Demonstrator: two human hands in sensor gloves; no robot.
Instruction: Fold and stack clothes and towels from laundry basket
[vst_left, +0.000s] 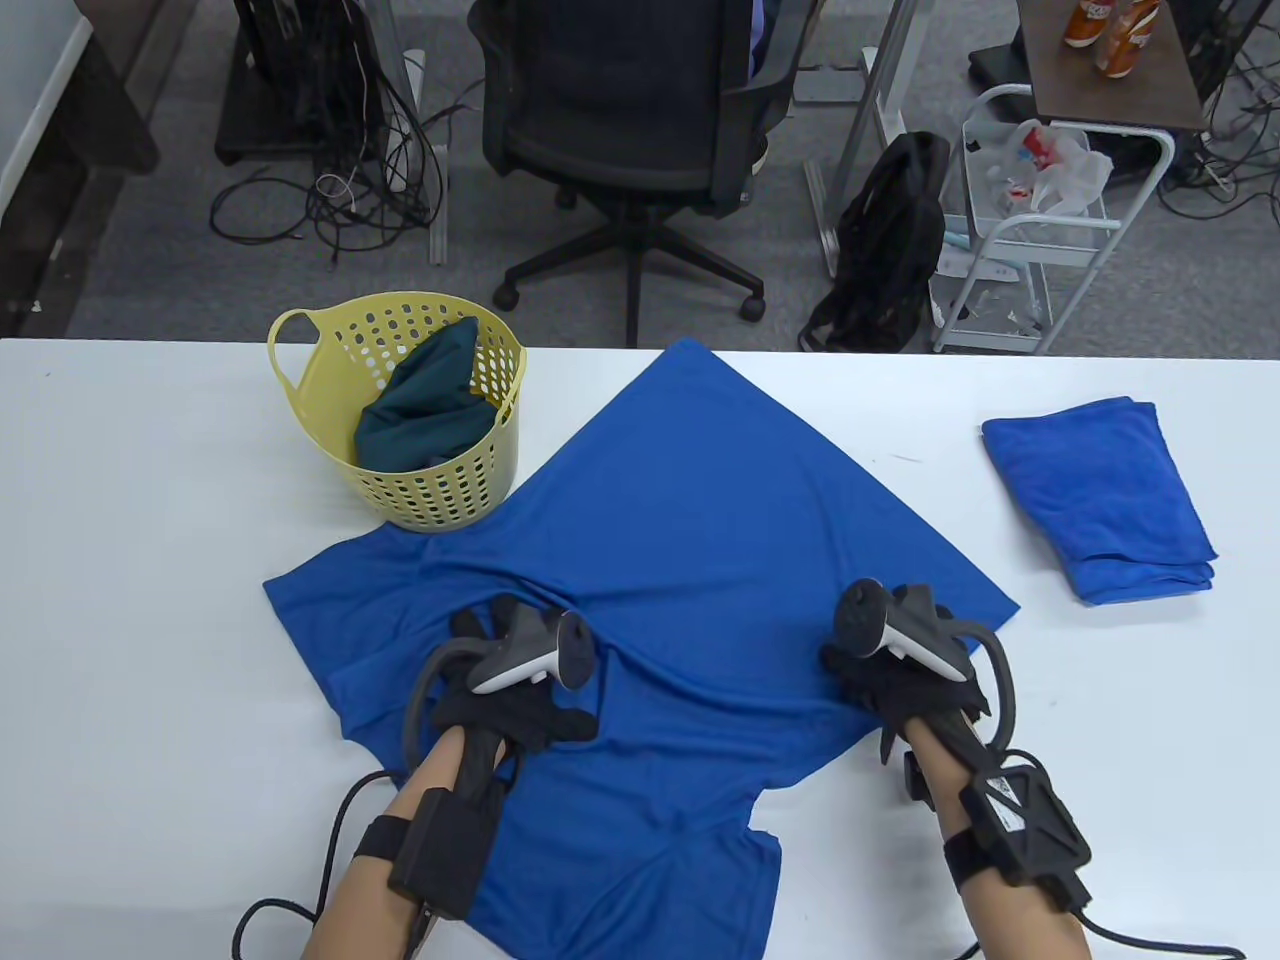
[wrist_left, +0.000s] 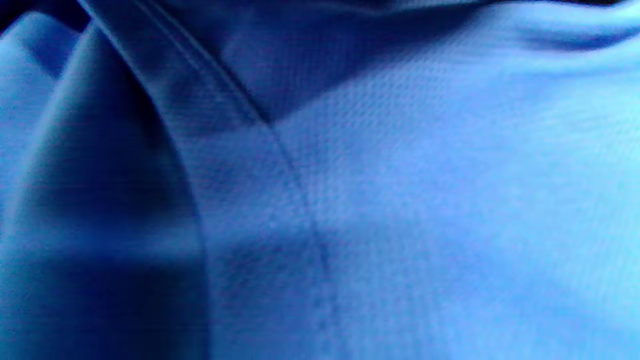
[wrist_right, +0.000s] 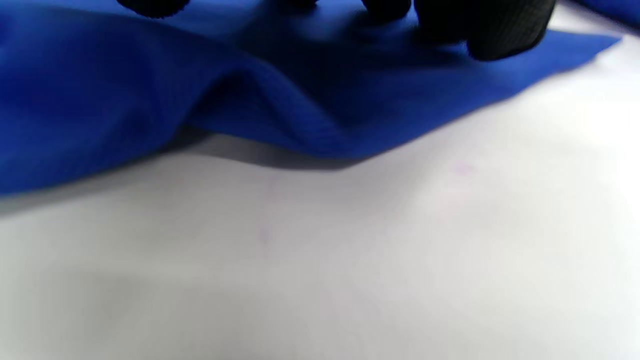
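A blue T-shirt (vst_left: 720, 520) lies spread on the white table (vst_left: 130, 560), with creases running between my hands. My left hand (vst_left: 510, 700) rests flat on the shirt's left part, near a sleeve. The left wrist view is filled by the shirt's fabric (wrist_left: 400, 200) and a seam; no fingers show there. My right hand (vst_left: 860, 675) rests on the shirt near its right edge. In the right wrist view its fingertips (wrist_right: 500, 30) touch the top of the cloth (wrist_right: 125, 100), whose edge is rippled up off the table (wrist_right: 320, 260).
A yellow laundry basket (vst_left: 450, 490) stands at the back left, touching the shirt, with a dark green garment (vst_left: 430, 405) in it. A folded blue towel (vst_left: 1100, 495) lies at the right. An office chair (vst_left: 620, 110) and a cart (vst_left: 1040, 220) stand beyond the table.
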